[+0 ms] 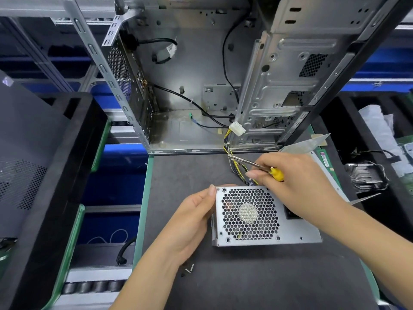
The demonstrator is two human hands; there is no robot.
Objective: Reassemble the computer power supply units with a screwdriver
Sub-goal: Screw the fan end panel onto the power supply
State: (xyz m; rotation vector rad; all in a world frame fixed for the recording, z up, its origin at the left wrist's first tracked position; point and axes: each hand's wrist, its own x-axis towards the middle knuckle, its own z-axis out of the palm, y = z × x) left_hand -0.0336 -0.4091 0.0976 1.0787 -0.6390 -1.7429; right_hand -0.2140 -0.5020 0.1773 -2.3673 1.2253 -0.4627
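— What sits closest to you?

— My left hand. Its fingers are curled round the left edge of the boxy grey sheet-metal power supply unit, thumb pressed on the top corner near a screw hole. The unit lies flat on the dark matte table, its upper face punched with a honeycomb grille and a round fan hub showing pale behind the holes.

— And the other hand?

— My right hand reaches over the unit's far right corner. Its fingers grip the yellow-handled screwdriver, with the slim shiny steel shaft pointing up and left, its tip among the bundle of yellow and black wires.

— Where do those wires run?

— From the back of the unit up to a white plastic block connector, which rests against the lower edge of the open grey steel computer case standing at the table's far side.

— Any loose parts?

— A few small dark screws lie on the table just beside my left wrist, one paler and longer than the rest.

— Anything at the sides?

— A black plastic tray on the left holds a dark perforated panel. A finned metal heat sink lies off to the right.
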